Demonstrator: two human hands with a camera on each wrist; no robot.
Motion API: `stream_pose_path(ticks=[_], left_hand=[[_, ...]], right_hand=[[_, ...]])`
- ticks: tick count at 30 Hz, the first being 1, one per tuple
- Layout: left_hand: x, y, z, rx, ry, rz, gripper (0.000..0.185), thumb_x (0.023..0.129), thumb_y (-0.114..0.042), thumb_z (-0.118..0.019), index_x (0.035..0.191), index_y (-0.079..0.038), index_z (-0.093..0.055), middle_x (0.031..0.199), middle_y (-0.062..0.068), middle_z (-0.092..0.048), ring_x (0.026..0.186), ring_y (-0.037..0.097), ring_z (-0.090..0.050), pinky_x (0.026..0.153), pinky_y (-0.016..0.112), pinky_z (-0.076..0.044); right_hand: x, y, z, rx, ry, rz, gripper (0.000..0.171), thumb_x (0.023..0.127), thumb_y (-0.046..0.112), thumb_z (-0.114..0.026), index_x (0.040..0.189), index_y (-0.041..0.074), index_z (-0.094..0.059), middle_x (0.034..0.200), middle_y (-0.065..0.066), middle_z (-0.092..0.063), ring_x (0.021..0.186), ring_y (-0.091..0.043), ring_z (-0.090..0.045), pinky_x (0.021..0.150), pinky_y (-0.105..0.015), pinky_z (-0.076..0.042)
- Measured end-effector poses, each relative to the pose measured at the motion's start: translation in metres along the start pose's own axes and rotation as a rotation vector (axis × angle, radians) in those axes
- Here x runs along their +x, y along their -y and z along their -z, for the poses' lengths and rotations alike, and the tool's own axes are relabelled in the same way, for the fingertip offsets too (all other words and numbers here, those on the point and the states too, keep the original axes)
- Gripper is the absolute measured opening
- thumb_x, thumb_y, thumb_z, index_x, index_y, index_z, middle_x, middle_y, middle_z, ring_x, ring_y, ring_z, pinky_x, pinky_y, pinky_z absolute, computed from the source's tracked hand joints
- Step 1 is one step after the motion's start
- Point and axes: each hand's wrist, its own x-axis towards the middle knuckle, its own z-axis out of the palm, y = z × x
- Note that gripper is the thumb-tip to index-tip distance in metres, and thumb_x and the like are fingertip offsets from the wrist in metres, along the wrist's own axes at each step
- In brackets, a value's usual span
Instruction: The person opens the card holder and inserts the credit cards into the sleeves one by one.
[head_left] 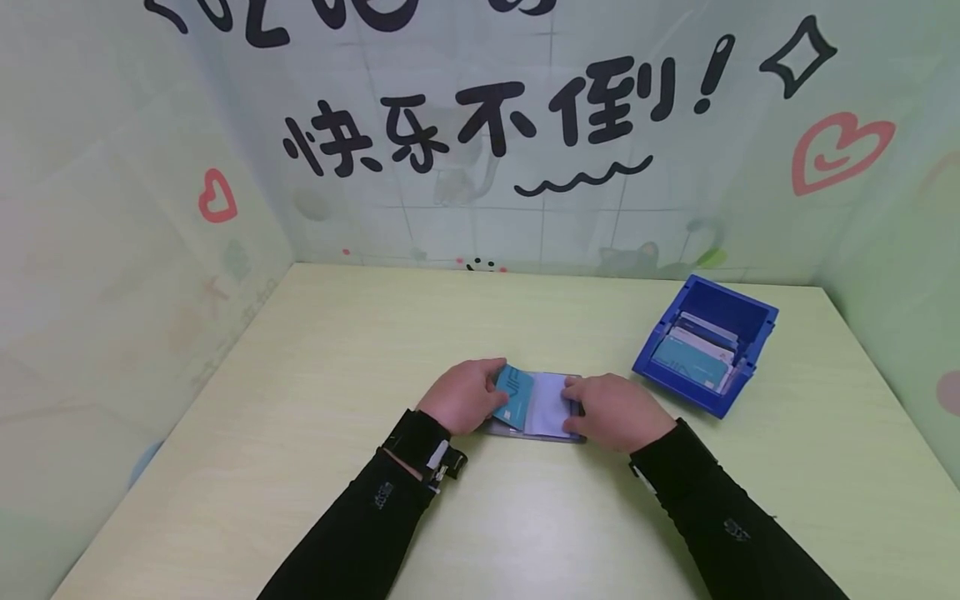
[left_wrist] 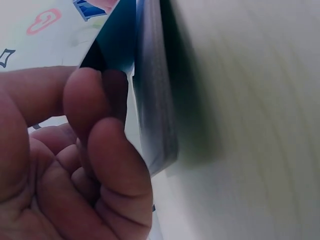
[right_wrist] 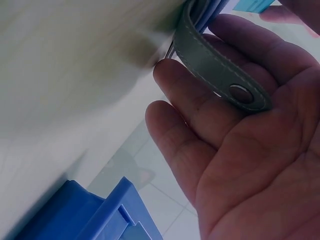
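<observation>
A card holder lies opened on the table, with pale lilac pages showing. My left hand pinches a teal card between thumb and fingers, over the holder's left part. In the left wrist view the card rises at an angle beside the holder's edge. My right hand grips the right edge of the holder. The right wrist view shows a dark strap with a metal snap, curving out from the holder against the fingers of that hand; the thumb is hidden there.
Toward the back right of the table stands a blue open box. Several cards lie in it, a teal one in front. A printed white curtain hangs behind the table and along both sides.
</observation>
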Motion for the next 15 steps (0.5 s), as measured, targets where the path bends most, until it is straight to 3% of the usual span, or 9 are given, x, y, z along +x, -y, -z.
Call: stream_pose_path(ticks=[15], left_hand=[[0.0016,-0.0064,-0.0082,0.023,-0.038,0.039,0.06,0.098,-0.022,-0.075,0.153,-0.008,-0.055,0.082,0.0,-0.064,0.076,0.015,-0.059,0.072,0.03,-0.048]], right_hand=[[0.0012,0.0003,-0.0014,0.006,0.004,-0.003,0.057,0.096,0.038,-0.076,0.144,0.009,-0.066,0.151,-0.009,-0.062,0.134,-0.036,-0.063,0.111,-0.051,-0.051]])
